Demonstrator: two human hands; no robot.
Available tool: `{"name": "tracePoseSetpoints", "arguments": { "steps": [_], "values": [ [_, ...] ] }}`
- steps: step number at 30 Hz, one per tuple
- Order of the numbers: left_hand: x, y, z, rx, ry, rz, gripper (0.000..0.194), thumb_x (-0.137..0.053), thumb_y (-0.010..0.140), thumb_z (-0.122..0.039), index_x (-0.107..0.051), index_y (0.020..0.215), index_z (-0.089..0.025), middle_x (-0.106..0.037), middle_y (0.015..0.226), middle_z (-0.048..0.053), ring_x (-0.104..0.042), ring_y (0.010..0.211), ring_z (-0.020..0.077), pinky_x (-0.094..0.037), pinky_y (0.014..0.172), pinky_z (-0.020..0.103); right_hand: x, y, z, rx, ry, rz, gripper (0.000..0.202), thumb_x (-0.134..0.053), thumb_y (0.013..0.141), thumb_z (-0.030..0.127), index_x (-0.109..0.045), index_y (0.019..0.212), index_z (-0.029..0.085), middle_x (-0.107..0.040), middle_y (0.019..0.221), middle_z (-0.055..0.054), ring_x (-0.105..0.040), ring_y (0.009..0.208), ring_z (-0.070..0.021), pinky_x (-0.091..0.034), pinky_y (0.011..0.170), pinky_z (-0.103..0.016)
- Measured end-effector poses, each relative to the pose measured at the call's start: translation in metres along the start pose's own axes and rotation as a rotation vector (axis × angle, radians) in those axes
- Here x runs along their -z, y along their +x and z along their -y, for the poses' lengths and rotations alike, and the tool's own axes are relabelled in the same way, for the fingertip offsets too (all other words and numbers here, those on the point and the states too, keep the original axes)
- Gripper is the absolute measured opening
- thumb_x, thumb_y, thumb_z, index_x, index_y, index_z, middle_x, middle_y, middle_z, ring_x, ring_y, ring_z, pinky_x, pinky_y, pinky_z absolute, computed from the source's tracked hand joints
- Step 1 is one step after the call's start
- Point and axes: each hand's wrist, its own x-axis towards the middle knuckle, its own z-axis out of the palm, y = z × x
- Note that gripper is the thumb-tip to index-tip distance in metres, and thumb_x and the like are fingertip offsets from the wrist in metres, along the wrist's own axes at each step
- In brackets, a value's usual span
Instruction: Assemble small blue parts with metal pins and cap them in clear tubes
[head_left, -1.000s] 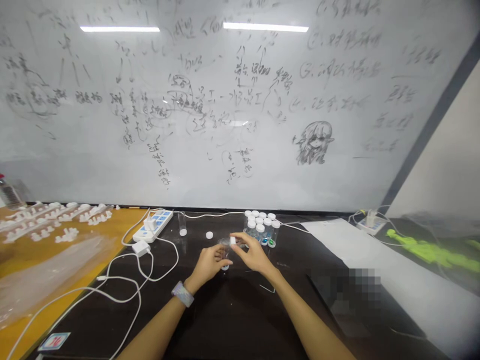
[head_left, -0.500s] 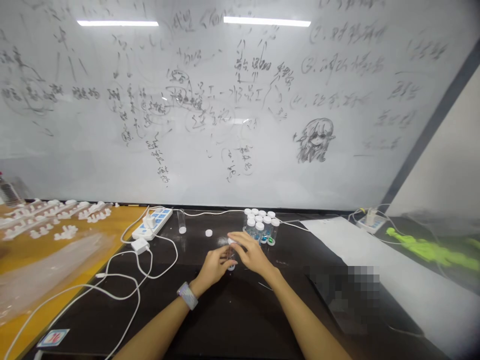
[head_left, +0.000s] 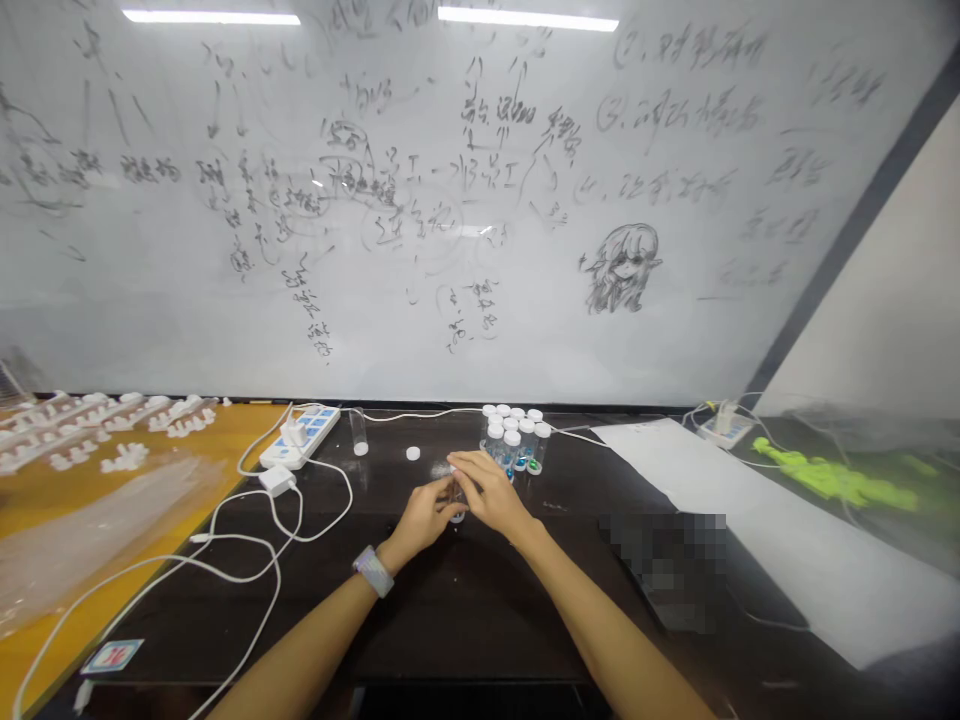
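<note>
Near the middle of the dark table, a small clear tube (head_left: 457,516) with a white base stands upright between my hands. My left hand (head_left: 426,516) is wrapped round its side. My right hand (head_left: 489,492) grips its top, with the fingers over the white cap, which is mostly hidden. Just behind my right hand stand several clear tubes with white caps (head_left: 511,438), some with blue or green pieces at the bottom. A loose white cap (head_left: 413,453) lies behind my left hand. Further left an uncapped clear tube (head_left: 359,432) stands on its white base.
At the left, a white power strip (head_left: 311,436) and looping white cables lie on the dark table (head_left: 465,620). White plastic parts (head_left: 126,457) and clear film cover the orange surface. To the right are a white sheet (head_left: 675,470), a blurred dark object and green pieces (head_left: 832,475).
The view has tilted and shifted slightly, so everything appears a little higher. My right hand has closed further over the tube's top, while my left hand keeps its hold.
</note>
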Motion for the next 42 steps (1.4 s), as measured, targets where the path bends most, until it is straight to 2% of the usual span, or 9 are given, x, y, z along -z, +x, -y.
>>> {"name": "tracePoseSetpoints", "arguments": {
  "steps": [13, 19, 22, 25, 28, 30, 33, 37, 42],
  "values": [
    [0.002, 0.001, -0.003, -0.046, 0.037, 0.015, 0.034, -0.061, 0.080, -0.017, -0.066, 0.113, -0.018, -0.074, 0.103, 0.008, -0.072, 0.096, 0.0246, -0.061, 0.082, 0.036, -0.020, -0.014, -0.003, -0.058, -0.075, -0.098, 0.034, -0.044, 0.099, 0.022, -0.063, 0.127, 0.026, -0.065, 0.124, -0.008, -0.058, 0.117, -0.0243, -0.046, 0.102, -0.045],
    [0.003, 0.000, 0.002, -0.058, 0.083, -0.015, 0.028, -0.060, 0.082, -0.019, -0.068, 0.108, -0.018, -0.074, 0.104, 0.009, -0.072, 0.093, 0.0234, -0.061, 0.082, 0.036, -0.018, -0.021, 0.005, -0.150, -0.086, 0.017, 0.040, -0.048, 0.098, 0.026, -0.053, 0.137, 0.027, -0.057, 0.130, -0.011, -0.057, 0.117, -0.0246, -0.049, 0.099, -0.040],
    [0.006, 0.000, 0.002, -0.060, 0.099, -0.010, 0.036, -0.070, 0.078, -0.026, -0.068, 0.113, -0.019, -0.074, 0.105, 0.008, -0.072, 0.094, 0.0244, -0.061, 0.083, 0.038, -0.005, -0.017, 0.005, -0.134, -0.073, 0.048, 0.042, -0.049, 0.097, 0.028, -0.050, 0.139, 0.028, -0.063, 0.117, -0.009, -0.061, 0.104, -0.0238, -0.051, 0.094, -0.040],
    [0.009, 0.000, -0.001, -0.051, 0.153, -0.085, 0.053, -0.081, 0.069, -0.034, -0.067, 0.118, -0.020, -0.075, 0.100, 0.008, -0.072, 0.091, 0.0252, -0.062, 0.081, 0.038, 0.020, -0.010, -0.005, -0.149, -0.091, -0.103, 0.041, -0.053, 0.095, 0.032, -0.051, 0.136, 0.024, -0.066, 0.110, -0.009, -0.063, 0.084, -0.0215, -0.053, 0.084, -0.039],
    [0.013, 0.001, -0.006, -0.043, 0.237, -0.171, 0.040, -0.078, 0.074, -0.040, -0.072, 0.108, -0.021, -0.076, 0.091, 0.007, -0.072, 0.081, 0.0233, -0.061, 0.072, 0.034, 0.049, -0.009, -0.026, -0.241, -0.169, -0.323, 0.043, -0.057, 0.092, 0.036, -0.050, 0.130, 0.019, -0.066, 0.095, -0.007, -0.061, 0.073, -0.0191, -0.053, 0.075, -0.034],
    [0.018, 0.003, -0.012, -0.062, 0.280, -0.195, 0.026, -0.069, 0.082, -0.041, -0.075, 0.098, -0.021, -0.076, 0.087, 0.006, -0.072, 0.077, 0.0219, -0.059, 0.070, 0.031, 0.066, -0.013, -0.042, -0.270, -0.223, -0.360, 0.043, -0.058, 0.090, 0.038, -0.049, 0.128, 0.018, -0.062, 0.082, -0.003, -0.058, 0.065, -0.0177, -0.052, 0.070, -0.032],
    [0.036, 0.008, -0.021, -0.097, 0.315, -0.179, 0.026, -0.060, 0.088, -0.041, -0.076, 0.089, -0.022, -0.076, 0.084, 0.005, -0.071, 0.075, 0.0201, -0.056, 0.071, 0.028, 0.080, -0.024, -0.062, -0.292, -0.331, -0.307, 0.039, -0.057, 0.090, 0.039, -0.052, 0.122, 0.019, -0.056, 0.070, 0.001, -0.054, 0.059, -0.0171, -0.049, 0.066, -0.031],
    [0.082, 0.011, -0.029, -0.014, 0.287, -0.181, 0.033, -0.058, 0.088, -0.046, -0.076, 0.094, -0.019, -0.074, 0.075, 0.004, -0.067, 0.067, 0.0182, -0.053, 0.064, 0.026, 0.082, -0.034, -0.077, -0.346, -0.400, -0.195, 0.036, -0.053, 0.090, 0.039, -0.051, 0.121, 0.019, -0.053, 0.065, 0.003, -0.054, 0.058, -0.0175, -0.047, 0.063, -0.028],
    [0.135, -0.002, -0.022, 0.158, 0.232, 0.240, 0.039, -0.078, 0.068, -0.038, -0.076, 0.102, -0.020, -0.074, 0.081, 0.004, -0.068, 0.074, 0.0182, -0.054, 0.074, 0.029, 0.080, -0.036, -0.084, -0.390, -0.424, -0.149, 0.039, -0.052, 0.089, 0.040, -0.049, 0.121, 0.019, -0.054, 0.065, 0.003, -0.056, 0.058, -0.0181, -0.045, 0.063, -0.028]
  ]
}}
